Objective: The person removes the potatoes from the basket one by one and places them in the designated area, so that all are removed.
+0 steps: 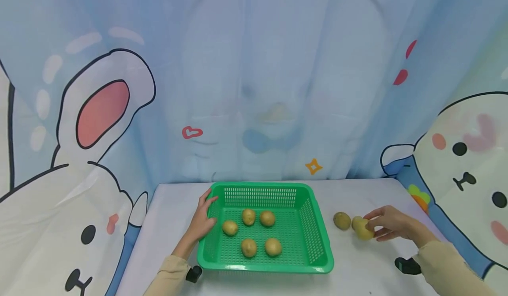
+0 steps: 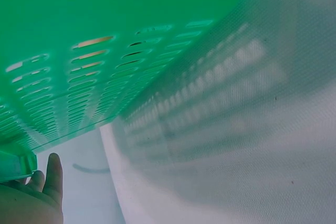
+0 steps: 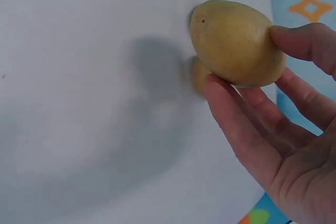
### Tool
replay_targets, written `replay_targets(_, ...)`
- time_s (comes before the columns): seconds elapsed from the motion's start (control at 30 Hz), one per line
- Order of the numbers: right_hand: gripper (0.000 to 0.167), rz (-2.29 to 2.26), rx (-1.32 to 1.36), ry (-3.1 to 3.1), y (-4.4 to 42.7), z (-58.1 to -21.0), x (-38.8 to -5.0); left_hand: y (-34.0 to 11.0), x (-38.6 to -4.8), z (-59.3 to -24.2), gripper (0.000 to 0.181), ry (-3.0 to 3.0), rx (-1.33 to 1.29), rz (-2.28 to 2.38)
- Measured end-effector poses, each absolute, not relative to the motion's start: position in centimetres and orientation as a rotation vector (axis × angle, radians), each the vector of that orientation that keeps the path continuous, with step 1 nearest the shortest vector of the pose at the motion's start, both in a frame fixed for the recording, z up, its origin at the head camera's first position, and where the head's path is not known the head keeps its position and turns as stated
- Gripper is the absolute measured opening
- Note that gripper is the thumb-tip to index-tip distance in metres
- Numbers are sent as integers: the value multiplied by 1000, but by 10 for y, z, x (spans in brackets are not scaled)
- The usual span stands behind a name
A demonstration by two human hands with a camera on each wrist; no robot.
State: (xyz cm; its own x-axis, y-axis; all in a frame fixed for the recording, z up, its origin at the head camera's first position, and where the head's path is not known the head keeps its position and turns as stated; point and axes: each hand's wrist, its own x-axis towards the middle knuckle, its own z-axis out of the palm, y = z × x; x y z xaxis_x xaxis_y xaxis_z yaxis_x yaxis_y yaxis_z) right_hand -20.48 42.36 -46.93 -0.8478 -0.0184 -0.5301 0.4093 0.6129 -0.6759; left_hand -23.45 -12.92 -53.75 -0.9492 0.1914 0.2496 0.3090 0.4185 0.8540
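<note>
A green plastic basket (image 1: 266,267) stands on the table with several potatoes (image 1: 248,247) spread over its floor. My left hand (image 1: 201,221) holds the basket's left rim, the thumb over the inner side; in the left wrist view a finger (image 2: 54,179) shows beside the rim outside the slotted wall. Right of the basket, my right hand (image 1: 390,223) pinches a yellow potato (image 3: 236,43) between thumb and fingertips, above the table. Behind it is a partly hidden potato (image 3: 199,77). A browner potato (image 1: 341,221) lies just to the left of these.
The table has a white cloth (image 1: 357,269). A blue curtain (image 1: 278,88) with cartoon animals hangs behind and at both sides of the table. Dark wrist-worn pieces (image 1: 408,266) sit by both sleeves.
</note>
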Motion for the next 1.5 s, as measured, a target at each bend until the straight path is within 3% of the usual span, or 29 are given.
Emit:
replay_targets(0.73,36,-1114,450,2237,431,-516,-191,-131,-234,-540,72,-2535,-491,-1543)
replay_targets(1.17,40,-1078,355,2322,424,-496,-202,-131,-238,-540,73,-2540,-464,-1574)
replay_targets(1.5,46,-1053,176,2458,379,-468,-218,-131,-237,-539,73,-2533,-461,-1598)
